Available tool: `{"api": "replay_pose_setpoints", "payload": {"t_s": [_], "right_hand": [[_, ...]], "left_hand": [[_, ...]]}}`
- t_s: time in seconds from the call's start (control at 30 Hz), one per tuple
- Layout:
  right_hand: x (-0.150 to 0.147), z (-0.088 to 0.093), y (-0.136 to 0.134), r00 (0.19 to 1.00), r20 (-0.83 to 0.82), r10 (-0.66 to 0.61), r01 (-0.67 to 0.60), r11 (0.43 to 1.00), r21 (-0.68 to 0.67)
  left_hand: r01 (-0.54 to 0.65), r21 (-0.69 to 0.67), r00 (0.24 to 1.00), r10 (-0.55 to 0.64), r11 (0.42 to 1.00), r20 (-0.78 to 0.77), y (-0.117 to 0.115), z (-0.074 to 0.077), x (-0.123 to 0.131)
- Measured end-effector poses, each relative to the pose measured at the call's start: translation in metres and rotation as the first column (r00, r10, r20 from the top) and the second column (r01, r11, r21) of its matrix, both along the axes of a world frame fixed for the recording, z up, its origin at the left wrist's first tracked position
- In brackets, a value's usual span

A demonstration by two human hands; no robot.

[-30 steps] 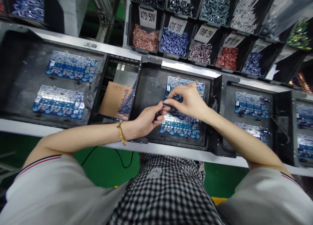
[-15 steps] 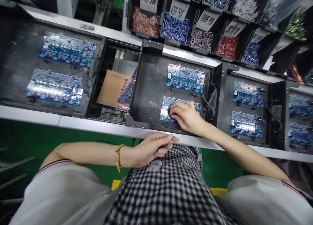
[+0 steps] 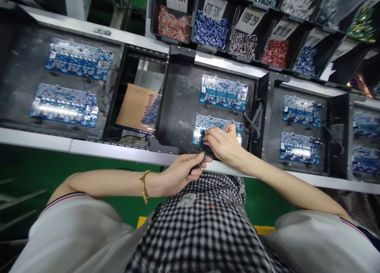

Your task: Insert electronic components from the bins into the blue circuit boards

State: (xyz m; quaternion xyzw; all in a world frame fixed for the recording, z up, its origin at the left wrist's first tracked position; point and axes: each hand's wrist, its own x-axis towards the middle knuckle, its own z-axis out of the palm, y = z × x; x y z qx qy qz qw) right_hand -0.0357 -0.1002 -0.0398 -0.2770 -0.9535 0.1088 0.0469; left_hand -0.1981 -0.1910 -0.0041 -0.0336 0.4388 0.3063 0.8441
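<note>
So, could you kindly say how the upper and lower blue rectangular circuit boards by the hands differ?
The upper board shows whole, while the right hand partly hides the lower board. The upper board lies farther from the person, the lower board nearer. Both sit in one black tray.

A pale-edged worktop (image 3: 89,147) runs across mid-frame, carrying black trays (image 3: 178,94) at left, centre and right. Blue circuit boards (image 3: 224,92) lie in them; a brown notebook (image 3: 132,106) lies between the left and centre trays.
</note>
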Motion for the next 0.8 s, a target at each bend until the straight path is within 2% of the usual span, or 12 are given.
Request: {"api": "replay_pose_setpoints", "payload": {"t_s": [0.1, 0.17, 0.23, 0.33, 0.47, 0.53, 0.63, 0.67, 0.7, 0.73, 0.77, 0.8], "right_hand": [[0.003, 0.014, -0.001, 0.987, -0.102, -0.121, 0.098, 0.973, -0.209], [0.006, 0.027, -0.002, 0.977, -0.153, -0.145, 0.069, 0.907, -0.415], [0.009, 0.039, -0.003, 0.979, -0.166, -0.114, 0.011, 0.853, -0.521], [0.009, 0.049, -0.007, 0.983, -0.167, -0.077, -0.02, 0.858, -0.513], [0.008, 0.051, -0.012, 0.975, -0.201, -0.091, -0.032, 0.843, -0.537], [0.01, 0.05, -0.01, 0.965, -0.228, -0.126, -0.003, 0.871, -0.492], [0.021, 0.04, -0.002, 0.97, -0.186, -0.157, 0.088, 0.939, -0.333], [0.025, 0.035, 0.002, 0.978, -0.137, -0.159, 0.115, 0.952, -0.283], [0.029, 0.03, 0.006, 0.984, -0.082, -0.156, 0.131, 0.96, -0.248], [0.033, 0.024, 0.009, 0.988, -0.03, -0.15, 0.14, 0.963, -0.23], [0.035, 0.019, 0.012, 0.99, 0.011, -0.141, 0.14, 0.964, -0.225], [0.037, 0.014, 0.014, 0.99, 0.038, -0.133, 0.138, 0.964, -0.226]], "left_hand": [[-0.032, -0.009, 0.999, 0.032, 0.999, -0.026, 0.003, 0.001, 0.004], [-0.042, 0.005, 0.999, 0.042, 0.999, -0.022, 0.006, 0.002, 0.006], [-0.039, 0.015, 0.999, 0.039, 0.999, -0.008, 0.007, 0.003, 0.008], [-0.023, 0.014, 1.0, 0.023, 1.0, 0.008, 0.007, 0.002, 0.009], [0.011, 0.071, 1.0, -0.009, 0.997, -0.024, 0.003, 0.002, 0.012], [0.016, 0.095, 1.0, -0.014, 0.995, -0.026, 0.006, 0.007, 0.008], [0.019, 0.16, 0.998, -0.009, 0.987, -0.061, 0.022, 0.014, -0.013], [-0.017, 0.233, 0.991, 0.048, 0.972, -0.127, 0.031, 0.014, -0.025], [-0.072, 0.346, 0.962, 0.157, 0.935, -0.223, 0.04, 0.012, -0.037], [-0.116, 0.487, 0.898, 0.301, 0.866, -0.322, 0.049, 0.007, -0.05], [-0.119, 0.636, 0.796, 0.456, 0.762, -0.398, 0.057, 0.001, -0.062], [-0.062, 0.753, 0.693, 0.571, 0.655, -0.44, 0.064, -0.007, -0.072]]}}
